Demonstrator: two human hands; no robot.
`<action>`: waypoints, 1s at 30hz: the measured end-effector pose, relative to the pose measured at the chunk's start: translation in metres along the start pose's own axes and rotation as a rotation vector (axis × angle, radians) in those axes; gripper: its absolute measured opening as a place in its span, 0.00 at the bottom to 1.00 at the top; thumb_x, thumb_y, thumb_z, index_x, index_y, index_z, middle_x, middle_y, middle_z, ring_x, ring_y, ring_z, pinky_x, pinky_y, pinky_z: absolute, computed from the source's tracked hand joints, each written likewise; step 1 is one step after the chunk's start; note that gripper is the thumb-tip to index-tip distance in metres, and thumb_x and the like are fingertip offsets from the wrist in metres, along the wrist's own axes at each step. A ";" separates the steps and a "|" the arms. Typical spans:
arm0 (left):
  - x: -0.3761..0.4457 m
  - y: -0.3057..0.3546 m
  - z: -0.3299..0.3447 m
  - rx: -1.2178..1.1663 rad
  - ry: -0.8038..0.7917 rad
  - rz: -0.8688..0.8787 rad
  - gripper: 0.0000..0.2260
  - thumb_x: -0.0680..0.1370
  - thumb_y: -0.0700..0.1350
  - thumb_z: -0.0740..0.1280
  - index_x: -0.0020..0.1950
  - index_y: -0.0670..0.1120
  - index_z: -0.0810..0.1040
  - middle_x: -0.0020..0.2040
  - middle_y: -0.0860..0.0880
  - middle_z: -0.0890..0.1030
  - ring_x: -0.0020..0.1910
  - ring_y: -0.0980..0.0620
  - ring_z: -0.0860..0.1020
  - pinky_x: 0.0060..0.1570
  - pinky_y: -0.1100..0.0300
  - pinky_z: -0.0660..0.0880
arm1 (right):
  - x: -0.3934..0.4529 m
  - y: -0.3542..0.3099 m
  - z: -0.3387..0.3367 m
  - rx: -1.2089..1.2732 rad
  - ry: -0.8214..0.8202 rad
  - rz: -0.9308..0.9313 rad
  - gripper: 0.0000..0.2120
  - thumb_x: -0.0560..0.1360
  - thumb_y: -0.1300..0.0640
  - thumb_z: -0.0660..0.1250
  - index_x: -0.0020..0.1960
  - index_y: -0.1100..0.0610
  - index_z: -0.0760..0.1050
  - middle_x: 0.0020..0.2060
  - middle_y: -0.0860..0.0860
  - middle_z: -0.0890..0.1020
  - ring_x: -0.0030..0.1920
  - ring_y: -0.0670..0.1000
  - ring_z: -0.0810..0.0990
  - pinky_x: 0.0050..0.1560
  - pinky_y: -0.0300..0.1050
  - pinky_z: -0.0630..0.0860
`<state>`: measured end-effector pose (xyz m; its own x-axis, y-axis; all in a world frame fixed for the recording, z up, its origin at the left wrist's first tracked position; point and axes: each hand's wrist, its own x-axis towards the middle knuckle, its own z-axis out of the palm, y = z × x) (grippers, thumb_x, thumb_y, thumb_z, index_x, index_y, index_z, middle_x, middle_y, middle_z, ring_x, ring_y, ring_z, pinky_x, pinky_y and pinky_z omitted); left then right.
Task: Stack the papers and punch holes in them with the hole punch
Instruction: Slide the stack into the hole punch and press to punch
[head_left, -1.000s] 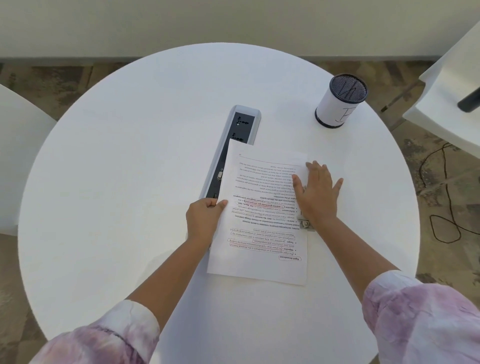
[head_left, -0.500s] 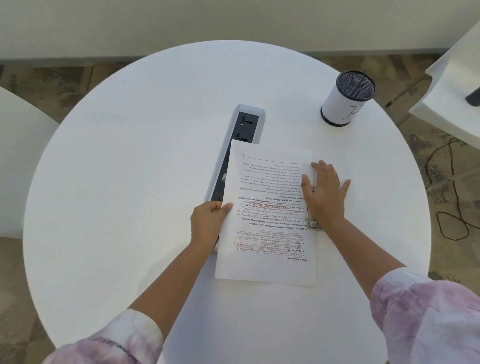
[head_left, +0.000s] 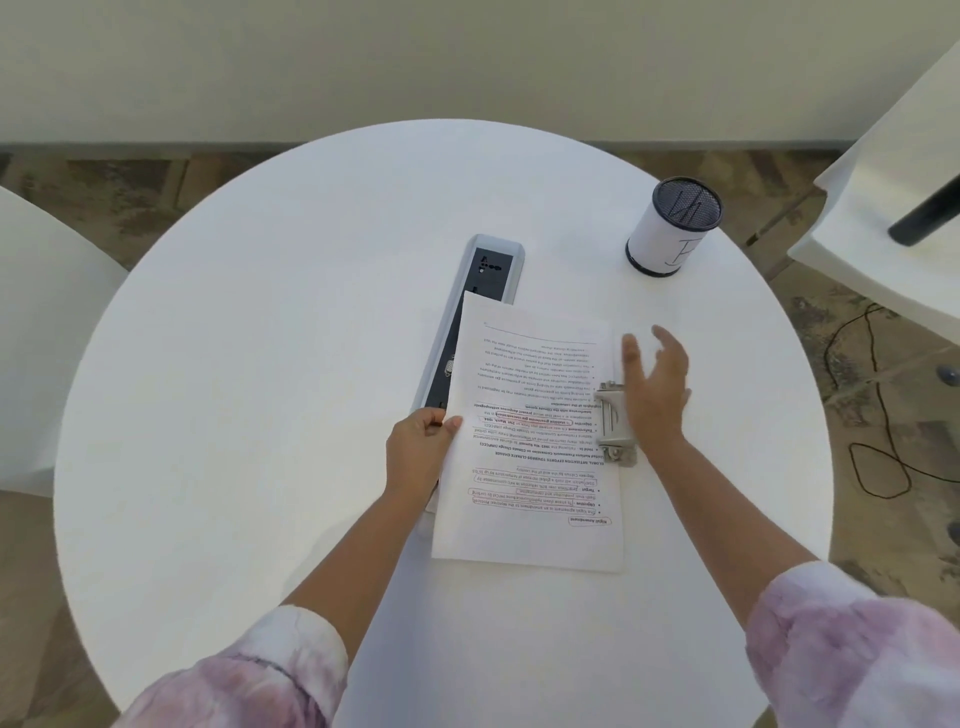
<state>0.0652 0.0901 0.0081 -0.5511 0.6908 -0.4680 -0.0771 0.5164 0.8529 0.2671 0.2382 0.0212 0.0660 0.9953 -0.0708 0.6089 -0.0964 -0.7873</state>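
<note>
Papers (head_left: 530, 441) are lying in a stack on the round white table (head_left: 260, 415), printed side up with the text running upside down to the wearer, and their left edge is covering part of the grey socket strip (head_left: 470, 332) set into the tabletop, so only the strip's far end and a sliver along its side are showing. Left hand (head_left: 418, 454) is pinching the stack's left edge, thumb lying on top of the top sheet and the other fingers curled underneath out of sight. Metal hole punch (head_left: 614, 423) is sitting on the stack's right edge, with the paper margin tucked into it; how far the sheets are reaching inside is hidden by its body. Right hand (head_left: 655, 384) is hovering just beside the punch, fingers spread and loose, holding nothing, and motion blur is smearing its fingertips, so whether the heel of the palm is touching the punch cannot be told. Well apart near the table's far right rim, a white cylindrical cup with a dark mesh top (head_left: 674, 226) is standing upright. Pale tie-dye sleeves (head_left: 852, 649) are being cut off by the bottom frame edge.
</note>
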 end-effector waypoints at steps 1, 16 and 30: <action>0.000 0.000 0.000 0.010 -0.004 0.007 0.05 0.74 0.44 0.69 0.38 0.48 0.78 0.40 0.43 0.83 0.38 0.47 0.79 0.46 0.49 0.77 | -0.003 -0.002 -0.005 0.085 0.073 0.066 0.27 0.76 0.39 0.56 0.68 0.54 0.64 0.68 0.53 0.67 0.66 0.53 0.69 0.70 0.62 0.58; -0.010 0.007 -0.011 -0.055 0.006 0.011 0.07 0.74 0.43 0.68 0.36 0.49 0.77 0.36 0.46 0.81 0.34 0.48 0.75 0.43 0.51 0.75 | -0.025 0.021 -0.047 0.270 -0.133 0.319 0.13 0.74 0.56 0.67 0.56 0.62 0.77 0.44 0.56 0.80 0.39 0.49 0.76 0.43 0.41 0.72; -0.006 0.001 -0.052 -0.135 0.099 -0.006 0.03 0.76 0.43 0.66 0.45 0.45 0.75 0.34 0.47 0.78 0.20 0.61 0.71 0.20 0.70 0.64 | 0.021 0.051 -0.094 0.147 0.052 0.315 0.13 0.77 0.57 0.62 0.58 0.63 0.76 0.48 0.57 0.79 0.45 0.54 0.74 0.40 0.43 0.72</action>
<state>0.0253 0.0600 0.0243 -0.6292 0.6311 -0.4536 -0.1878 0.4429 0.8767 0.3740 0.2534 0.0368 0.2748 0.9148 -0.2960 0.4319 -0.3925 -0.8120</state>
